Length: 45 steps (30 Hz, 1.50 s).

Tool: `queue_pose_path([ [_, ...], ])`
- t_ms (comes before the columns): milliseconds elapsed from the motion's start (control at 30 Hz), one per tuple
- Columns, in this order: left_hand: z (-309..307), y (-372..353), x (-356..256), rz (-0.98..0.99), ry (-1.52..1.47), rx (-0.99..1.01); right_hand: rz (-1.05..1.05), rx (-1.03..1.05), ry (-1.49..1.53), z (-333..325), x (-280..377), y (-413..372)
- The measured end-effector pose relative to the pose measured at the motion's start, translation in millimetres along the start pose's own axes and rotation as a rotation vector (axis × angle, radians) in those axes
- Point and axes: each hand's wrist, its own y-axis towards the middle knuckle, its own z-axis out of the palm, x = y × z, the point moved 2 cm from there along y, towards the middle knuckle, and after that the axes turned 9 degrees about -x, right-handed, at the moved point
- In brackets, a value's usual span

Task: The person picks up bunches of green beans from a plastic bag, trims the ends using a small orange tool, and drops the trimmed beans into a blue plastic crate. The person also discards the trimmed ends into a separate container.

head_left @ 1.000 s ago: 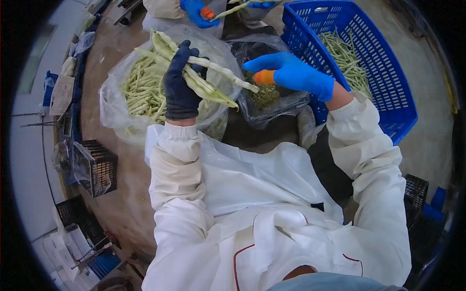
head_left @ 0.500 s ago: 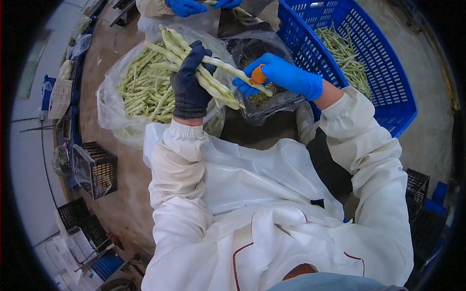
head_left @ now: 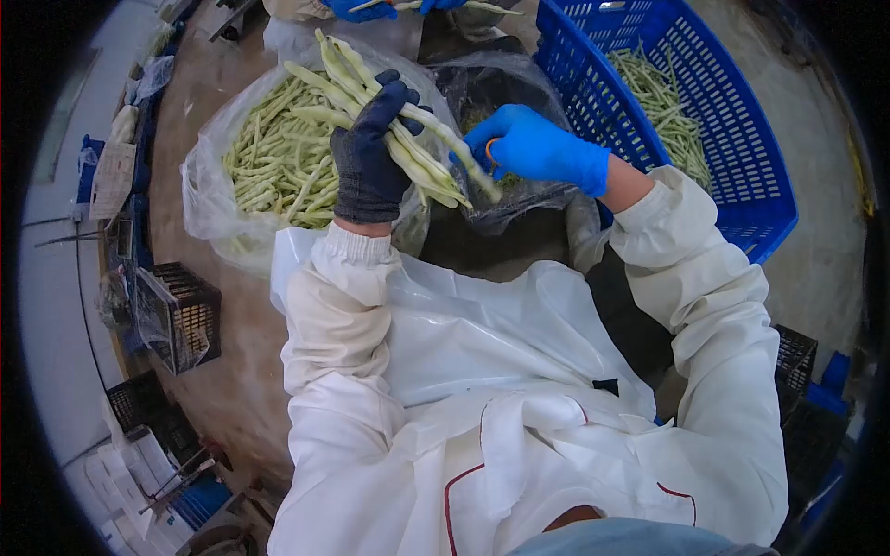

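In a dark knit glove, my left hand (head_left: pixel 375 153) is closed around a bunch of long pale green bean pods (head_left: pixel 417 165). Their ends stick out on both sides of the fist. My right hand (head_left: pixel 533 148), gloved in blue, has its fingers curled around a small orange tool (head_left: pixel 492 150), of which only a loop-like edge shows. Its fingertips are beside the lower end of one pod that slants out from the bunch. Behind my left hand, a clear plastic bag (head_left: pixel 206 199) lies wide open, full of loose bean pods (head_left: pixel 278 153).
A dark plastic-lined container (head_left: pixel 505 79) with green scraps stands beyond my right hand. The blue slotted crate (head_left: pixel 742 120) at right holds more beans (head_left: pixel 658 111). Another person's blue-gloved hands (head_left: pixel 362 9) work with beans at the top. Black crates (head_left: pixel 181 315) sit at left.
My right hand has shifted slightly, and its fingers have come off the pod they pinched. The pod now hangs lower beside the bunch. My left hand keeps its hold.
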Motion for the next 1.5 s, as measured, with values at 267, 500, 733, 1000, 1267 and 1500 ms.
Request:
queue_pose_path([
  [267,-8,4,-2,0.043,-0.066,-0.011,-0.139,0.058,0.291,0,-13,-1],
  [500,4,0,-4,-0.067,-0.240,-0.006,-0.032,0.188,0.268,-1,-10,1],
  [733,-5,6,-9,-0.022,-0.238,-0.010,-0.013,0.152,0.366,2,-3,-7],
  [1000,7,-4,-11,-0.058,-0.228,-0.024,-0.069,0.201,0.373,4,-14,1],
  [1267,8,-6,-12,-0.022,-0.253,-0.013,-0.023,0.153,0.221,7,-2,-6],
  [1500,-3,3,-9,-0.052,-0.191,0.059,-0.093,0.273,0.611,6,-17,-2],
])
